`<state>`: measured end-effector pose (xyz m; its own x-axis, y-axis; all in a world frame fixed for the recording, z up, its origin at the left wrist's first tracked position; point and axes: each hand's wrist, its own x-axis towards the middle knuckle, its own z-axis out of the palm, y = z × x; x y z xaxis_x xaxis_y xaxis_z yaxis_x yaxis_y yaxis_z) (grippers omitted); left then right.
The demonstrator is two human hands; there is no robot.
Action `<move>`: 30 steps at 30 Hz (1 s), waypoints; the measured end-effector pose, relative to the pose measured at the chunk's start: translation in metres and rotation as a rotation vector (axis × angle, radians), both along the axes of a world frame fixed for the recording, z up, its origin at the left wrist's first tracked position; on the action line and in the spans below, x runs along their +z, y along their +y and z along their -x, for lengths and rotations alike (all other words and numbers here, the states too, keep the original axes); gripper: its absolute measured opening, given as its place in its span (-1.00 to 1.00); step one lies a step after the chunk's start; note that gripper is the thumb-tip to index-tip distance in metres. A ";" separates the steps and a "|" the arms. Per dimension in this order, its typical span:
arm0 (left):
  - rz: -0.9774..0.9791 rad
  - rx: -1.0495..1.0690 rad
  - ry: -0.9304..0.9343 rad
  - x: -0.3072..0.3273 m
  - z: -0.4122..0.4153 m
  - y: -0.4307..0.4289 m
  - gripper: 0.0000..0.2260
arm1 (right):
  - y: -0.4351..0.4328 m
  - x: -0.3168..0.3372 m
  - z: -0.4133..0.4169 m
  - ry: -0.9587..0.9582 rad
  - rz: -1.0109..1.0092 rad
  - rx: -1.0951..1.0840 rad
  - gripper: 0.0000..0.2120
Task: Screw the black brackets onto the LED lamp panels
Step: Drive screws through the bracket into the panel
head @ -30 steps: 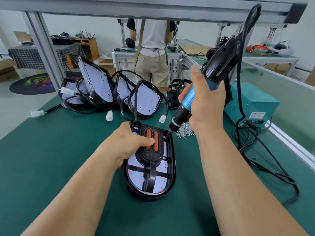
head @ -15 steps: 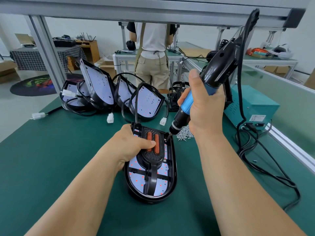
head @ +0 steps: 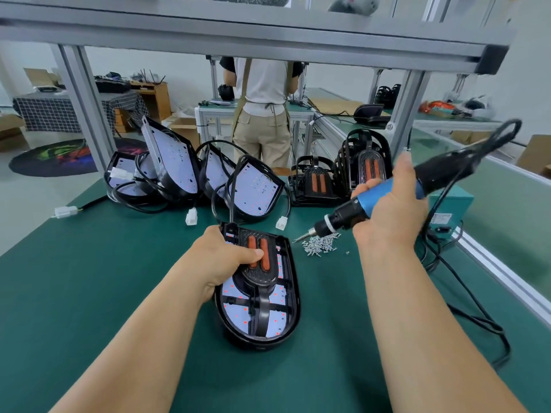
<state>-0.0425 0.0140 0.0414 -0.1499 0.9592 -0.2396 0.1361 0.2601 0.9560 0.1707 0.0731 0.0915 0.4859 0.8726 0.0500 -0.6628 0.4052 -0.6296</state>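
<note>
Far left, a white plug on a black lead lies on the green mat, and behind it a bunch of spare LED panels lean on each other with leads looped round them. My left hand comes in from low left and grips the lamp panel by its upper left edge. The thumb is stretched across onto the orange strips of the black bracket sitting on top. The other fingers are tucked under the hand, so I can't see them. That panel lies flat, LED side up, pretty much dead centre on the mat with its rounded end towards me. Just right of its top corner there's a little heap of screws. My right hand is wrapped tight round the blue grip of the electric screwdriver, thumb sticking up. The tool is tilted nearly level, bit pointing left and down at the heap's left edge and apart from the panel. I can't tell if it touches the screws. Behind that hand two stacks of spare brackets stand on the mat, the taller one partly hidden by my fingers. Far right, a teal power box peeks out past the wrist, and a black cord snakes over the mat. Further back, someone in a white top faces away at another bench.
</note>
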 end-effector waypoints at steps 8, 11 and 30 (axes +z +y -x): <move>-0.015 0.071 0.040 0.009 0.002 0.011 -0.72 | 0.007 -0.049 -0.054 0.230 0.355 0.143 -0.66; -0.009 0.137 0.458 0.019 0.002 0.005 -0.42 | 0.007 -0.052 -0.064 0.166 0.447 0.258 -0.66; -0.224 -0.478 1.296 0.009 -0.111 0.069 -0.92 | 0.012 -0.056 -0.065 0.076 0.595 0.295 -0.66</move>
<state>0.0681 0.0828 0.0503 0.2043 0.9787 -0.0206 0.9746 -0.2013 0.0983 0.2356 0.0854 0.0351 0.2054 0.8376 -0.5062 -0.7443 -0.2022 -0.6365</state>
